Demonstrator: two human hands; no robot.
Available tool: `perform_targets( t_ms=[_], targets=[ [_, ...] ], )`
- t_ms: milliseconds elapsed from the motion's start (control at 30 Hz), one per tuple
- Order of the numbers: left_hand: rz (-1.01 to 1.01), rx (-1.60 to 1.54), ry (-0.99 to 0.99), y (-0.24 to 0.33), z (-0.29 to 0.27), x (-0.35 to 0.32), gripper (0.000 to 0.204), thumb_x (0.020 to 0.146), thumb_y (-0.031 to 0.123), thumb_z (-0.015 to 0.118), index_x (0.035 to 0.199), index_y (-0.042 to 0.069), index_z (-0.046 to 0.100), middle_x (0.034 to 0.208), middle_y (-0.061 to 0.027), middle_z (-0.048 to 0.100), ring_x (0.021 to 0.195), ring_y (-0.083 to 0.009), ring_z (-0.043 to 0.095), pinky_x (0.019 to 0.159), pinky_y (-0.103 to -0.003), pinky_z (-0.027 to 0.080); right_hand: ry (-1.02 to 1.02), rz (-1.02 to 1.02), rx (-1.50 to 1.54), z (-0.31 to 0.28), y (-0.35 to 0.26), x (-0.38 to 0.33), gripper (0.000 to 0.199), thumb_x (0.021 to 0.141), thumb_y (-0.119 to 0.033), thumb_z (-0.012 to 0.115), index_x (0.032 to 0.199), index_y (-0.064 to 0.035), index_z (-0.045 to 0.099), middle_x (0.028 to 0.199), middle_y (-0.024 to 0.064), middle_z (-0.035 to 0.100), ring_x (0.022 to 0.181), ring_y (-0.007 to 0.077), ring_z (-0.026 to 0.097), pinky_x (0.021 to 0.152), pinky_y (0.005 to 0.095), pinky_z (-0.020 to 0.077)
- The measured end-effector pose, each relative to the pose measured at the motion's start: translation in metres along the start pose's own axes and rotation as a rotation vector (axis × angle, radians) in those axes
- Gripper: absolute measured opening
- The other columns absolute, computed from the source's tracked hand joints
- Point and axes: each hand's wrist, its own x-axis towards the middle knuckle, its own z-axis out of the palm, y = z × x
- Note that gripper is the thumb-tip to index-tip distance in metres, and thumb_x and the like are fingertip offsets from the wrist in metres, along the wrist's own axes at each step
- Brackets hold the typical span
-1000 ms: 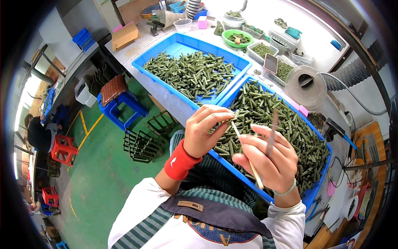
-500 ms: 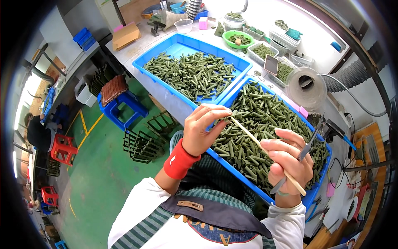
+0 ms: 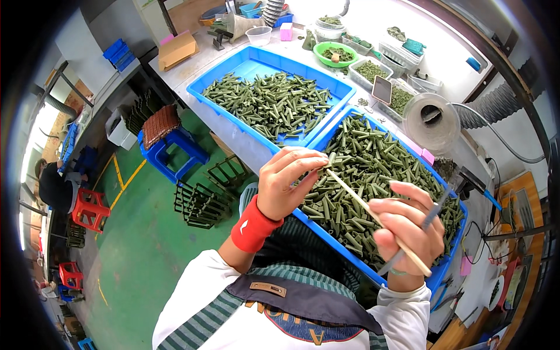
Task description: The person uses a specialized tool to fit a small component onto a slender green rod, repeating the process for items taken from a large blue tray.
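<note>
— What are the hands doing at the centre of the frame?

— The left hand [image 3: 289, 184], red wristband below it, has its fingers pinched on a small green tube [image 3: 330, 160] at the tip of a thin wooden stick [image 3: 373, 217]. The right hand [image 3: 408, 230], centre right, has its fingers clenched around the stick's lower part and a dark slim tool [image 3: 429, 219].

— And beneath them?

— A blue tray [image 3: 443, 269] full of green tubes on the worktop [image 3: 248, 146]; a second blue tray [image 3: 245, 58] lies just beside it, toward the upper centre.
</note>
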Motion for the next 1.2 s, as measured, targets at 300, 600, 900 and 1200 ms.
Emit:
perform_targets(
  t_ms=[300, 600, 900, 1200],
  targets=[
    [-0.013, 0.008, 0.010, -0.001, -0.002, -0.002, 0.034, 0.074, -0.007, 0.080, 0.105, 0.005, 0.076, 0.107, -0.0098, 0.077, 0.100, -0.0272, 0.072, 0.089, -0.037, 0.057, 0.011, -0.056, 0.047, 0.009, 0.002, 0.000, 0.034, 0.088, -0.031, 0.084, 0.100, -0.0044, 0.067, 0.090, 0.0096, 0.077, 0.082, 0.0254, 0.077, 0.084, 0.0452, 0.0659],
    [0.061, 0.105, 0.015, 0.001, -0.002, 0.000, 0.035, 0.074, -0.008, 0.079, 0.105, 0.006, 0.076, 0.106, -0.0087, 0.077, 0.098, -0.0278, 0.072, 0.085, -0.038, 0.058, -0.013, -0.083, -0.009, 0.024, 0.003, 0.001, 0.036, 0.081, -0.030, 0.089, 0.096, -0.0037, 0.070, 0.088, 0.0091, 0.076, 0.083, 0.0288, 0.077, 0.082, 0.0449, 0.0661],
    [0.020, 0.064, 0.024, -0.004, -0.003, -0.003, 0.035, 0.074, -0.009, 0.078, 0.107, 0.005, 0.075, 0.106, -0.0104, 0.077, 0.099, -0.0276, 0.073, 0.086, -0.037, 0.058, 0.018, -0.005, 0.119, 0.001, 0.001, -0.004, 0.034, 0.097, -0.037, 0.072, 0.097, -0.0033, 0.066, 0.087, 0.0100, 0.075, 0.076, 0.0282, 0.075, 0.085, 0.0469, 0.0638],
    [0.017, 0.066, 0.034, -0.005, -0.004, 0.000, 0.034, 0.075, -0.008, 0.080, 0.107, 0.004, 0.075, 0.106, -0.0111, 0.077, 0.099, -0.0279, 0.073, 0.085, -0.037, 0.057, 0.025, -0.008, 0.035, 0.002, 0.000, -0.003, 0.030, 0.095, -0.032, 0.076, 0.101, -0.0046, 0.065, 0.085, 0.0092, 0.075, 0.077, 0.0285, 0.075, 0.088, 0.0480, 0.0619]
  ],
)
